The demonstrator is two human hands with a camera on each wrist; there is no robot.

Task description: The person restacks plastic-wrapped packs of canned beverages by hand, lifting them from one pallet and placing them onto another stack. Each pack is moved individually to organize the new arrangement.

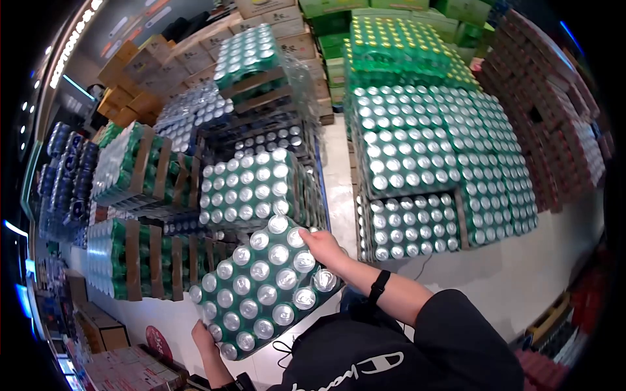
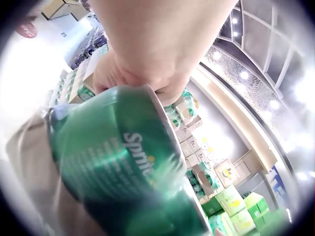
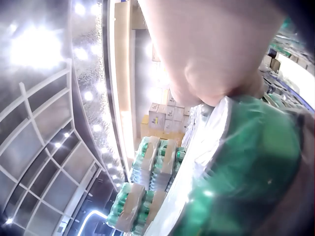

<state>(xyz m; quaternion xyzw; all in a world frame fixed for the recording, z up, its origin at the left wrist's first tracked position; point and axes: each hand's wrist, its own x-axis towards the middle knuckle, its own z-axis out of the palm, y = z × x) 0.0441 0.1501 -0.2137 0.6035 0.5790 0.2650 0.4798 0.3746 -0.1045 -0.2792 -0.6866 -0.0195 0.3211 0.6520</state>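
Note:
A shrink-wrapped tray of green Sprite cans (image 1: 261, 270) is held up, tilted, in front of the body, silver can tops facing up. My right hand (image 1: 323, 249) grips its far right end, thumb over the can tops. At the opposite, near left end, my left hand (image 1: 203, 335) holds the tray's edge. In the left wrist view, a Sprite can (image 2: 115, 152) under clear film fills the foreground, with the left hand (image 2: 130, 73) at its top edge. The right wrist view has the right hand (image 3: 216, 78) against the wrapped cans (image 3: 256, 147); its fingertips are hidden.
Another tray of cans (image 1: 244, 186) tops a stack just beyond. More stacked trays stand at left (image 1: 124, 257). A large block of green can trays (image 1: 417, 140) is on the right, across a strip of pale floor (image 1: 338, 173). Cartons (image 1: 195, 52) line the back.

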